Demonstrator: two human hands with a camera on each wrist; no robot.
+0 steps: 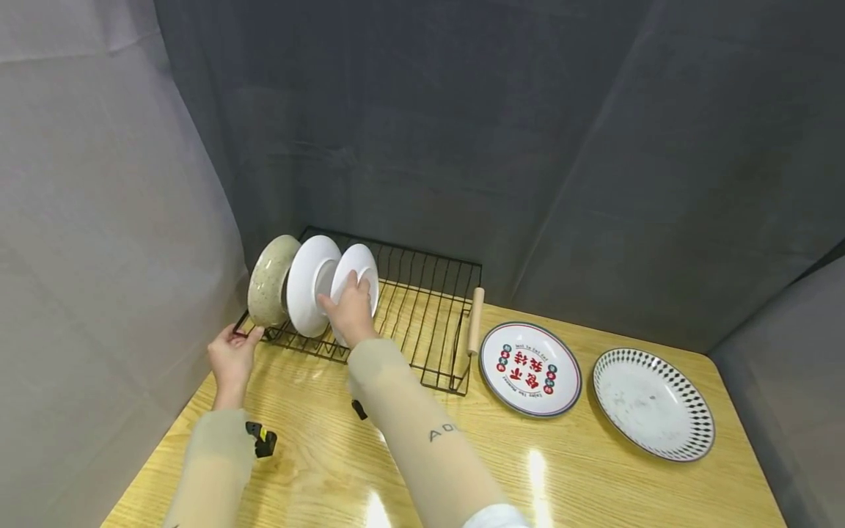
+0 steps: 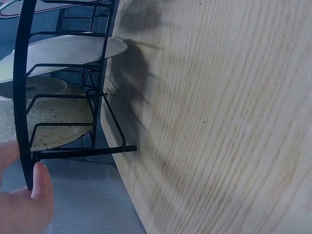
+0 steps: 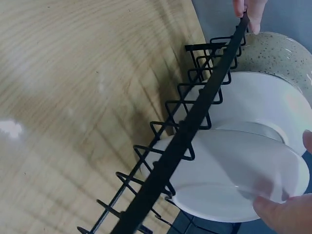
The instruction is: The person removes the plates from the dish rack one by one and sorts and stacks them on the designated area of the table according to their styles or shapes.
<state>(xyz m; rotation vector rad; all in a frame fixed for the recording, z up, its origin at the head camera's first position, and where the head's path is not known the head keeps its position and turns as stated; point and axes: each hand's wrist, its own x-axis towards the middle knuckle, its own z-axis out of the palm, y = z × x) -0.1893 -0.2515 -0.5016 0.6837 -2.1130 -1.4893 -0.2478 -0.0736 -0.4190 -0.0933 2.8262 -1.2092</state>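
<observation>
A black wire dish rack [image 1: 429,253] stands on the wooden table. My left hand [image 1: 233,361] grips its near left corner, the thumb and fingers around the black rail [image 2: 22,97]. In the rack, a speckled beige bowl [image 1: 269,282] leans upright at the left end. Beside it stands a white plate [image 1: 306,282], on edge between the wires. To the right of that one is a smaller white plate [image 1: 356,258], also on edge; my right hand [image 1: 350,312] pinches it near its rim, with thumb and fingers on opposite sides in the right wrist view.
The rack's right end has a wooden handle [image 1: 475,321]. Close to it lies a plate with red characters [image 1: 530,369]. An oval dish with a dark diamond-patterned rim [image 1: 653,403] lies farther right. Grey cloth [image 1: 105,220] hangs at the left, dark cloth behind.
</observation>
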